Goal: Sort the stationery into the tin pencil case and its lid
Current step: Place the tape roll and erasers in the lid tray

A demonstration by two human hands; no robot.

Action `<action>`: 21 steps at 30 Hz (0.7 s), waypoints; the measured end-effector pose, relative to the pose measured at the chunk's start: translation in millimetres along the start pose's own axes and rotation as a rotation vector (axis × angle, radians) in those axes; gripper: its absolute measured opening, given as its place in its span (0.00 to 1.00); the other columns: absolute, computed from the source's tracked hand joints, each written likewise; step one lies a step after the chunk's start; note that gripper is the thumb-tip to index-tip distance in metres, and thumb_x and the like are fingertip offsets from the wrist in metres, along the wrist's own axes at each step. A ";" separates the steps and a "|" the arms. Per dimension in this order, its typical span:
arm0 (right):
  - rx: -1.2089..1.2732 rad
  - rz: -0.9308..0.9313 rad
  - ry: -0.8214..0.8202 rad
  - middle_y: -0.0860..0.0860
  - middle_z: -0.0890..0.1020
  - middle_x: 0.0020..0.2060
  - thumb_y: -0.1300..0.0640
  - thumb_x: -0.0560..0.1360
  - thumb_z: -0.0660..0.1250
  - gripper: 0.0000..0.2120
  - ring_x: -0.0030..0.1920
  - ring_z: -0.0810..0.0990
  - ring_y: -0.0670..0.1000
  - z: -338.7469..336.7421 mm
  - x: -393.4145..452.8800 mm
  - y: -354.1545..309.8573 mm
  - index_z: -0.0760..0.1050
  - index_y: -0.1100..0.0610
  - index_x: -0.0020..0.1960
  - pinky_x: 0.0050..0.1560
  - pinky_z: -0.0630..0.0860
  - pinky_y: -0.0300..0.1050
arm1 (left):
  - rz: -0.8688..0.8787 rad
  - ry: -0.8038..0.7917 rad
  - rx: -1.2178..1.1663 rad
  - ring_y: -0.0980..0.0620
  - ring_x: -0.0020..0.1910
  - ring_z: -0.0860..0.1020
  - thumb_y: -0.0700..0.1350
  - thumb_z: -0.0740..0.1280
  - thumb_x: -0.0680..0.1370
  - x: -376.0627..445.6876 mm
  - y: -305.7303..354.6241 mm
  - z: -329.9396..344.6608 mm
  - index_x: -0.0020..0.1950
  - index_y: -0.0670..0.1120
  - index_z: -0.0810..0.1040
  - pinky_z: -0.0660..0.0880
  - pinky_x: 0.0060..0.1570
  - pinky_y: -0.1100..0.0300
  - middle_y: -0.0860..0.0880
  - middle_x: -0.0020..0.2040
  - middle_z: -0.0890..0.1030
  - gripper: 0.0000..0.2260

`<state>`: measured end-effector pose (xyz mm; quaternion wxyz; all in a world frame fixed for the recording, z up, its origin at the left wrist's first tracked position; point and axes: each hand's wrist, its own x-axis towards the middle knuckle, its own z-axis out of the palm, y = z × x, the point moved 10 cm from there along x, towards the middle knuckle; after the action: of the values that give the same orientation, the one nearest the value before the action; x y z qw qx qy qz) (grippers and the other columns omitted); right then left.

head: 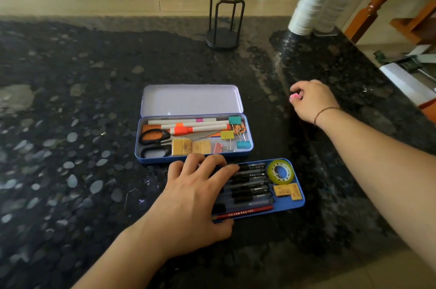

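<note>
We find the tin case (151,157) open on the counter (70,123), holding markers, scissors (153,141), erasers and binder clips. The blue tray (298,190) just beside it holds pens (250,185), a red pencil and tape (280,172). Our left hand (195,196) lies flat, fingers spread over the pens, gripping nothing. Our right hand (313,101) is curled, pinching a small pink item (296,96) well apart from both.

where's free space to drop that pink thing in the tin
Crowded: the tin base is nearly full, and pens fill the blue tray under the left hand. Free: the raised lid and the counter between tin and right hand.
</note>
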<state>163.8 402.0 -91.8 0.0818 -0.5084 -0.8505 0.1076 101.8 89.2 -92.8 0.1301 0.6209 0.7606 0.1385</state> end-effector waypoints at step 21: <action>0.424 0.102 -0.230 0.42 0.85 0.37 0.58 0.69 0.75 0.06 0.39 0.82 0.41 -12.6 -217.7 5.6 0.84 0.47 0.42 0.43 0.78 0.37 | 0.000 -0.028 0.010 0.54 0.70 0.54 0.68 0.61 0.67 -1.0 -0.7 2.0 0.74 0.62 0.53 0.54 0.68 0.51 0.61 0.71 0.57 0.38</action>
<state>273.9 213.8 -87.5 0.0840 -0.5063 -0.7859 0.3450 102.1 88.2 -94.9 0.1379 0.6232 0.7594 0.1259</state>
